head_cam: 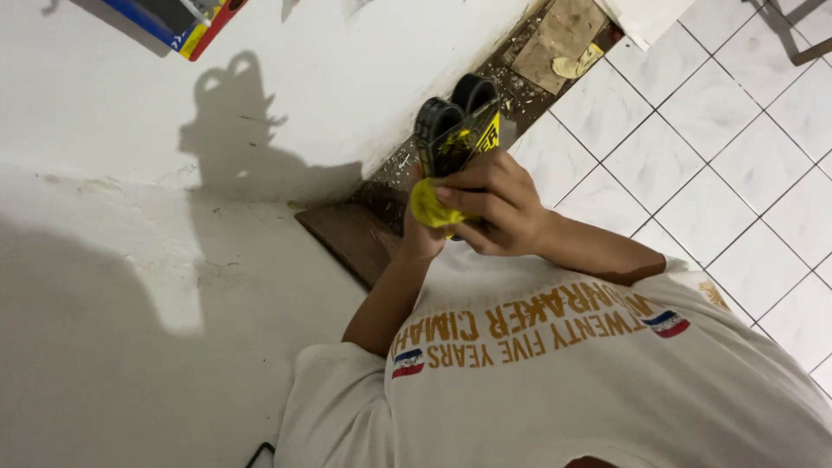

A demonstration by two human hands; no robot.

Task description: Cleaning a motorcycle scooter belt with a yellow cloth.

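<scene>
Both my hands meet in front of my chest around a black-and-yellow tool that has two black rounded parts at its far end. My right hand wraps over the tool's near end, its fingers pressing on a round yellow piece. My left hand sits under and behind that yellow piece, mostly hidden, and supports it from below. How the yellow piece joins the tool is hidden by my fingers. My white T-shirt fills the lower part of the view.
A white painted surface spreads over the left half. A white tiled floor lies at right. Between them runs a strip of rubble with a brown board and a cardboard scrap. A colourful box shows at top left.
</scene>
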